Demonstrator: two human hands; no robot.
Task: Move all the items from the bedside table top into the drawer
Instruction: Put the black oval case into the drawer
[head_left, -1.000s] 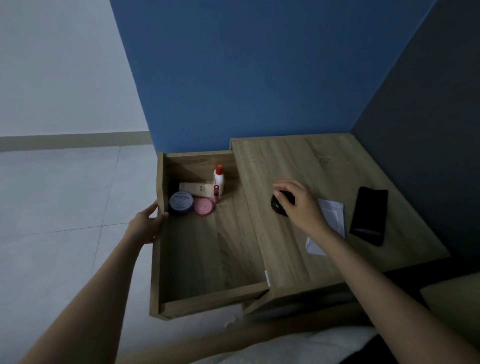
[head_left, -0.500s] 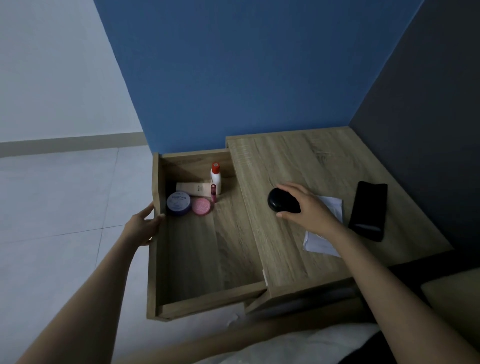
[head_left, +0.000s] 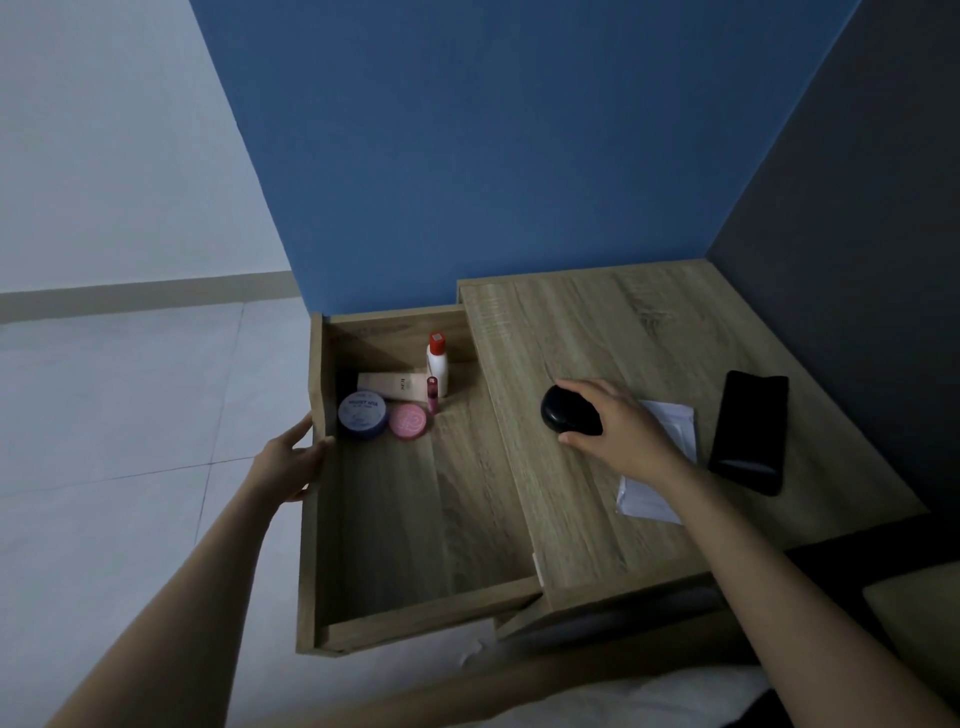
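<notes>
Currently the right hand (head_left: 626, 434) is closed around a glossy black rounded case (head_left: 566, 411) near the left edge of the wooden bedside table top (head_left: 597, 332); contact with the wood cannot be judged. The left hand (head_left: 291, 462) grips the front wall of the open wooden drawer (head_left: 415, 525). A white paper packet (head_left: 657, 467) is partly covered by the right wrist; a black phone (head_left: 750, 430) lies by the right edge. In the drawer's far corner: purple round tin (head_left: 362, 413), pink round compact (head_left: 409, 421) marked "12", beige tube (head_left: 392, 385), white red-capped bottle (head_left: 437, 358), small pink stick (head_left: 432, 394). The tin's text is illegible.
</notes>
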